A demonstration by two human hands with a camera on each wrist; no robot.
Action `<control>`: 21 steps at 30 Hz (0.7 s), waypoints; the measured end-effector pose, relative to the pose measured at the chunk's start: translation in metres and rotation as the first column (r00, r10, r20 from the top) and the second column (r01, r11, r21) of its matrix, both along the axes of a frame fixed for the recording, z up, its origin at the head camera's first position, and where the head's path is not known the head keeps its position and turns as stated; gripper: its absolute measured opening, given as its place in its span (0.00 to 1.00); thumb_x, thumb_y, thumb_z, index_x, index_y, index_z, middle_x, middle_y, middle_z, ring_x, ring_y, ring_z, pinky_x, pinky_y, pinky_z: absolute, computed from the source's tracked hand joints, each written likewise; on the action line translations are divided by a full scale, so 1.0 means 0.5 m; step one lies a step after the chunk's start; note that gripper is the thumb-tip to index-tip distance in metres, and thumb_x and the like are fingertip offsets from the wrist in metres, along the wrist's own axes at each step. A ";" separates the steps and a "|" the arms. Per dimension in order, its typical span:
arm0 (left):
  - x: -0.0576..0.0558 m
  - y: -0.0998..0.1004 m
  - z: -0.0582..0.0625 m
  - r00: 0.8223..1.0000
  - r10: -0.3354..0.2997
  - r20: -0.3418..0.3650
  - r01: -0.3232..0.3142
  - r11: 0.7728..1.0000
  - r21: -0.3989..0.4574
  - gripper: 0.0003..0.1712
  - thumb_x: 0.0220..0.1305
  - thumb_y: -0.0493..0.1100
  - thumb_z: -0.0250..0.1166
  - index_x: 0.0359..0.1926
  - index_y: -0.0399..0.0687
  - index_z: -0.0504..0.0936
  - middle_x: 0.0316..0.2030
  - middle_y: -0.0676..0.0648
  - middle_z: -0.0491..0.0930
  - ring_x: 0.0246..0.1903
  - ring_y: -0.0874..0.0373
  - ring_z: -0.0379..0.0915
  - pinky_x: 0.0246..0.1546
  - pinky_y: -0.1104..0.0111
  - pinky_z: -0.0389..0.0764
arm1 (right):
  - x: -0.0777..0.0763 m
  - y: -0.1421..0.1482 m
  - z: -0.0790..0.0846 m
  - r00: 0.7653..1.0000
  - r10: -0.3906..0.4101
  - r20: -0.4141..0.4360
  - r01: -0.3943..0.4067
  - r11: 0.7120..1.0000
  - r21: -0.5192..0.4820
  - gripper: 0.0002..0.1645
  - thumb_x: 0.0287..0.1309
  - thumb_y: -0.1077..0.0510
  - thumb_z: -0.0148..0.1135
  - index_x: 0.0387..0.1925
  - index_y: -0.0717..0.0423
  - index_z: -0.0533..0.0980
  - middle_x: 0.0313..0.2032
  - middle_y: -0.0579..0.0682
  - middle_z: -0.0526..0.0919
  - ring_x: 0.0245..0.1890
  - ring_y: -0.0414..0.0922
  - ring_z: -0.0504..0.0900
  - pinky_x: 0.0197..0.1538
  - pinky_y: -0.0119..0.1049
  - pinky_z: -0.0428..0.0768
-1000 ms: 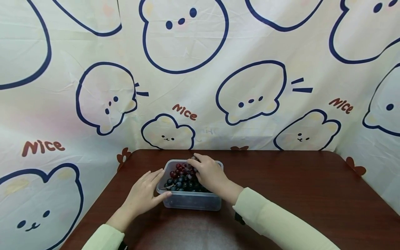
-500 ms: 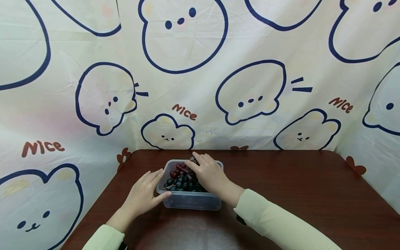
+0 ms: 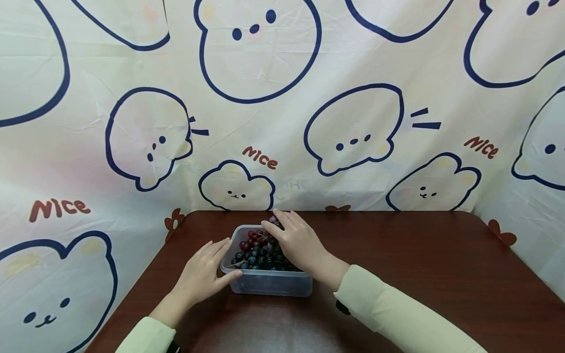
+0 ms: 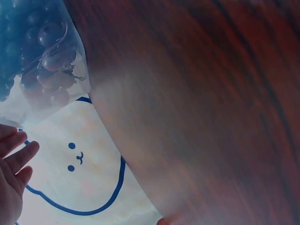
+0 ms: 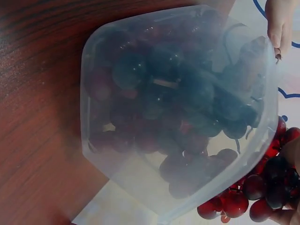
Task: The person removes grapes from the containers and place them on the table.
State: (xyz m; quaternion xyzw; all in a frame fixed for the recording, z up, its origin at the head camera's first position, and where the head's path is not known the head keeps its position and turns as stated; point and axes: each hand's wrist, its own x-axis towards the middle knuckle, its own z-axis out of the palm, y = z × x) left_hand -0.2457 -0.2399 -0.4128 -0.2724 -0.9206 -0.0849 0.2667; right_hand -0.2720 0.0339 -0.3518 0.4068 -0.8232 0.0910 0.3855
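Note:
A translucent plastic box (image 3: 271, 284) stands on the table, with dark and red grapes (image 3: 258, 257) inside. My left hand (image 3: 200, 272) rests against the box's left side, fingers fairly straight and thumb at the front rim; its fingers also show in the left wrist view (image 4: 14, 159). Over the right part of the box, my right hand (image 3: 302, 242) holds a bunch of grapes (image 3: 274, 221), mostly hidden beneath the palm. The right wrist view shows red and dark grapes of that bunch (image 5: 234, 204) at the box's rim, with fingers around them at the right edge.
The brown wooden table (image 3: 410, 274) extends on both sides of the box. A pale cloth (image 3: 362, 59) printed with blue-outlined animals hangs behind the table and along its left and right sides.
My right hand has risen slightly with the grapes under its fingers, and its wrist has shifted a little to the right. The left hand and the box stay in place.

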 end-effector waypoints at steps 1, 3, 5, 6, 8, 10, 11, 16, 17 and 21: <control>0.000 0.000 0.000 1.000 -0.001 -0.001 0.001 1.000 -0.002 0.47 0.56 0.68 0.64 0.63 0.36 0.74 0.60 0.39 0.74 0.58 0.45 0.71 0.64 0.49 0.64 | 0.000 0.001 0.001 1.000 0.001 -0.003 -0.001 1.000 -0.002 0.21 0.59 0.66 0.65 0.53 0.50 0.80 0.55 0.62 0.78 0.51 0.52 0.80 0.59 0.46 0.75; -0.001 0.000 0.001 1.000 -0.003 -0.003 0.003 1.000 -0.006 0.47 0.57 0.68 0.64 0.63 0.35 0.73 0.60 0.39 0.74 0.59 0.45 0.71 0.64 0.50 0.64 | 0.001 0.002 0.004 1.000 0.002 -0.014 -0.002 1.000 -0.001 0.21 0.59 0.67 0.65 0.53 0.50 0.80 0.55 0.61 0.79 0.51 0.52 0.80 0.59 0.46 0.75; -0.001 0.000 0.001 1.000 -0.005 -0.004 0.005 1.000 -0.009 0.47 0.57 0.68 0.64 0.63 0.35 0.73 0.60 0.39 0.74 0.59 0.45 0.71 0.64 0.50 0.64 | 0.000 0.003 0.005 1.000 0.006 -0.030 -0.006 1.000 0.000 0.21 0.59 0.67 0.65 0.53 0.50 0.80 0.54 0.61 0.79 0.50 0.51 0.81 0.58 0.45 0.76; -0.001 0.000 0.001 1.000 -0.006 -0.003 0.006 1.000 -0.010 0.47 0.57 0.68 0.64 0.64 0.35 0.73 0.60 0.39 0.74 0.59 0.45 0.71 0.64 0.50 0.64 | 0.000 0.004 0.006 0.999 0.011 -0.037 -0.011 1.000 0.001 0.21 0.59 0.68 0.65 0.54 0.50 0.80 0.54 0.61 0.79 0.50 0.51 0.81 0.58 0.45 0.76; -0.001 0.000 0.001 1.000 -0.006 -0.004 0.006 1.000 -0.011 0.47 0.57 0.68 0.64 0.64 0.35 0.73 0.60 0.39 0.74 0.59 0.45 0.71 0.64 0.50 0.64 | 0.000 0.006 0.007 0.998 0.016 -0.053 -0.016 1.000 -0.001 0.22 0.57 0.68 0.66 0.53 0.50 0.80 0.53 0.61 0.79 0.48 0.51 0.81 0.57 0.45 0.77; 0.000 0.000 0.001 1.000 -0.006 -0.005 0.006 1.000 -0.014 0.47 0.57 0.68 0.64 0.63 0.35 0.73 0.60 0.39 0.74 0.59 0.45 0.71 0.64 0.50 0.64 | 0.001 0.008 0.008 0.998 0.019 -0.062 -0.019 1.000 -0.001 0.22 0.56 0.68 0.67 0.53 0.50 0.80 0.53 0.61 0.79 0.48 0.51 0.81 0.57 0.46 0.77; 0.000 0.000 0.001 1.000 -0.006 -0.007 0.006 1.000 -0.016 0.47 0.57 0.68 0.64 0.63 0.35 0.73 0.60 0.39 0.74 0.59 0.45 0.71 0.64 0.50 0.64 | 0.001 0.009 0.009 0.998 0.016 -0.065 -0.016 1.000 0.000 0.23 0.56 0.68 0.67 0.53 0.50 0.80 0.53 0.61 0.79 0.49 0.51 0.81 0.57 0.46 0.77; 0.001 0.000 0.001 1.000 -0.007 -0.013 0.006 1.000 -0.023 0.47 0.57 0.68 0.63 0.63 0.35 0.73 0.60 0.39 0.74 0.60 0.45 0.69 0.64 0.50 0.63 | 0.008 0.014 0.018 0.998 0.008 -0.056 -0.008 1.000 0.002 0.26 0.52 0.67 0.71 0.54 0.50 0.79 0.54 0.61 0.78 0.50 0.52 0.81 0.58 0.48 0.76; 0.001 0.000 0.001 1.000 -0.006 -0.014 0.006 1.000 -0.023 0.47 0.57 0.68 0.63 0.63 0.35 0.73 0.60 0.39 0.74 0.61 0.45 0.68 0.64 0.50 0.63 | 0.010 0.015 0.020 0.998 0.007 -0.055 -0.007 1.000 0.003 0.27 0.51 0.67 0.72 0.54 0.50 0.79 0.54 0.61 0.78 0.51 0.52 0.81 0.58 0.49 0.75; 0.002 0.000 0.002 1.000 -0.007 -0.018 0.007 1.000 -0.024 0.46 0.58 0.68 0.63 0.63 0.35 0.74 0.61 0.39 0.73 0.62 0.44 0.67 0.64 0.50 0.63 | 0.013 0.017 0.025 0.998 0.012 -0.056 -0.012 1.000 0.005 0.29 0.48 0.67 0.73 0.55 0.51 0.79 0.55 0.61 0.78 0.52 0.52 0.80 0.59 0.48 0.74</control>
